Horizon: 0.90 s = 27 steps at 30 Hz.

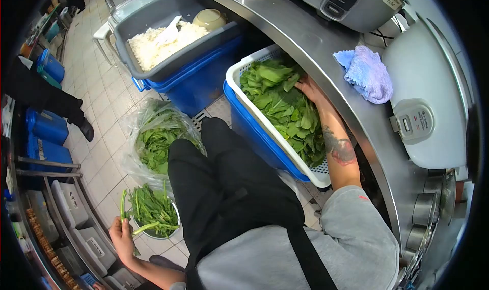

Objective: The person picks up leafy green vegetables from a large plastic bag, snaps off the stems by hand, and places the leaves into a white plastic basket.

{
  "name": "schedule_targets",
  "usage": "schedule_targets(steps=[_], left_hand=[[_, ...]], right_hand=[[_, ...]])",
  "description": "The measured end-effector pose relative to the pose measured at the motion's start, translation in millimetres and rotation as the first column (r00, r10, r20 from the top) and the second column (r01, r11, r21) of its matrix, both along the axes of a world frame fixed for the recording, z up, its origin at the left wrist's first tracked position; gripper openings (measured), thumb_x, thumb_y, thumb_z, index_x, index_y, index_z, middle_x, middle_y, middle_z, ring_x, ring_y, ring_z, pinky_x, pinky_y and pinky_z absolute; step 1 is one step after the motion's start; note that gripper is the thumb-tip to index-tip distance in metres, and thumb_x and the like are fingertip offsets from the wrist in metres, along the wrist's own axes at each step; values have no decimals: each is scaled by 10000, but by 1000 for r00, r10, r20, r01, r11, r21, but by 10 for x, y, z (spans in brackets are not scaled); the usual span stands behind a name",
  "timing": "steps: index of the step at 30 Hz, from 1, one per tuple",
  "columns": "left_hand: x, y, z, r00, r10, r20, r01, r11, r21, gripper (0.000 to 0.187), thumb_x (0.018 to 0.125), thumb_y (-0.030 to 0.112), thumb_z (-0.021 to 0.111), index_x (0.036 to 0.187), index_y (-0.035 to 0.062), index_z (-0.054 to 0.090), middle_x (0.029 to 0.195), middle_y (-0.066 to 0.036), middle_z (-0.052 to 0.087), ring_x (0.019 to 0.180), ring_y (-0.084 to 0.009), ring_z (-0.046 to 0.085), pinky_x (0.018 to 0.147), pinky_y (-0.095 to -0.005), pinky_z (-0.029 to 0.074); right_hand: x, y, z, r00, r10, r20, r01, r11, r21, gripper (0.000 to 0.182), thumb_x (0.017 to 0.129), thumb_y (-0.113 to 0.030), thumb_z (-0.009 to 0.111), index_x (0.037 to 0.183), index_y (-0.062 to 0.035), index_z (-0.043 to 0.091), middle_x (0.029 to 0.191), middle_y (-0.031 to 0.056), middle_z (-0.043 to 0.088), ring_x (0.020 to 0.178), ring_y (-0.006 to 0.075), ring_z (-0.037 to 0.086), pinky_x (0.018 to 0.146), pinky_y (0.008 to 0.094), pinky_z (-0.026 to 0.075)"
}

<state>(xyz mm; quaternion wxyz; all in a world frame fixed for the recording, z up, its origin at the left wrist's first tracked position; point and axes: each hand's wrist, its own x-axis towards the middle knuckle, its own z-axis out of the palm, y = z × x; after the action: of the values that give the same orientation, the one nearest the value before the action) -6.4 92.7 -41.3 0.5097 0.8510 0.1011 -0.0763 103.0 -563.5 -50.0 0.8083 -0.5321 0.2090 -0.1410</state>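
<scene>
Leafy greens (285, 106) fill a white perforated basket (265, 128) that rests on a blue bin at my right knee. My right hand (307, 90) reaches into the basket's far right side and touches the leaves; its fingertips are partly among them. Low on my left, my left hand (121, 233) pinches a green stem (124, 204) beside a round metal container (177, 219) of cut stems and leaves (152, 208). Further forward, a clear plastic bag (133, 152) on the floor holds more leafy greens (158, 140).
A grey tub (122, 50) of white rice stands ahead on a blue bin. The steel counter (305, 40) curves along my right, with a purple cloth (368, 76) and rice cookers (425, 101). Shelving (48, 188) is at left; another person's leg (51, 104) shows beyond.
</scene>
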Motion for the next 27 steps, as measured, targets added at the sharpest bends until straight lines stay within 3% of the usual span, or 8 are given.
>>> schedule_targets(steps=[3, 5, 7, 9, 15, 22, 25, 27], left_hand=[[35, -4, -115, 999, 21, -44, -14, 987, 158, 161, 926, 111, 517, 813, -2, 530, 580, 47, 392, 519, -35, 322, 454, -226, 240], [56, 9, -160, 996, 56, -68, -44, 986, 159, 173, 931, 136, 519, 815, 9, 528, 586, 48, 391, 521, -38, 320, 455, -228, 238], [79, 15, -198, 996, 73, -56, -67, 993, 95, 176, 933, 143, 519, 816, 12, 526, 590, 47, 389, 524, -41, 318, 456, -230, 236], [130, -3, -234, 999, 41, -24, -39, 997, 65, 172, 935, 141, 516, 819, 14, 527, 597, 48, 388, 533, -40, 320, 464, -230, 238], [250, -122, -173, 1000, -16, -6, 16, 999, 29, 148, 933, 122, 514, 837, 11, 537, 607, 53, 386, 547, -38, 317, 476, -230, 242], [202, -187, -108, 999, -1, -40, 0, 1000, -21, 141, 934, 116, 514, 846, 11, 548, 603, 59, 382, 544, -29, 309, 471, -222, 223], [186, -223, -52, 999, 8, -46, -9, 1000, -5, 143, 936, 118, 514, 843, 15, 548, 607, 64, 385, 544, -24, 308, 470, -220, 218], [184, -219, -48, 999, 11, -49, -11, 1000, 2, 143, 936, 119, 514, 842, 16, 549, 608, 66, 386, 543, -24, 308, 469, -221, 218]], right_hand=[[-199, -119, -79, 994, -113, -6, 97, 876, -472, 388, 936, -295, 513, 1221, -32, 541, 1165, 201, 576, 1031, 330, 582, 926, 441, 434], [-410, 363, 481, 952, -284, -111, -53, 204, -978, 379, 912, -330, 548, 1165, -52, 602, 1082, 194, 625, 995, 317, 600, 891, 397, 440], [-677, 536, 541, 952, -293, -93, -72, 83, -994, 281, 843, -260, 646, 998, -25, 655, 935, 132, 664, 887, 247, 635, 775, 340, 473], [-860, 577, 569, 896, -99, -432, -411, 178, -894, 236, 771, -173, 707, 933, -9, 659, 875, 111, 643, 814, 231, 630, 724, 335, 481], [-1203, 618, 250, 932, -193, -307, -334, -129, -934, 274, 695, -140, 740, 937, -35, 666, 931, 118, 576, 890, 295, 586, 785, 392, 483], [-1275, 574, 31, 969, -156, -191, -217, -172, -961, 182, 731, -108, 703, 898, -39, 678, 883, 97, 625, 856, 288, 600, 782, 376, 479], [-1275, 575, 148, 974, -118, -195, -176, 156, -972, 152, 755, -136, 707, 862, -32, 682, 859, 102, 656, 803, 223, 633, 756, 316, 479], [-1301, 562, 250, 922, -151, -357, -243, 493, -835, 167, 808, -169, 684, 896, -27, 670, 882, 71, 677, 817, 146, 630, 758, 259, 462]])
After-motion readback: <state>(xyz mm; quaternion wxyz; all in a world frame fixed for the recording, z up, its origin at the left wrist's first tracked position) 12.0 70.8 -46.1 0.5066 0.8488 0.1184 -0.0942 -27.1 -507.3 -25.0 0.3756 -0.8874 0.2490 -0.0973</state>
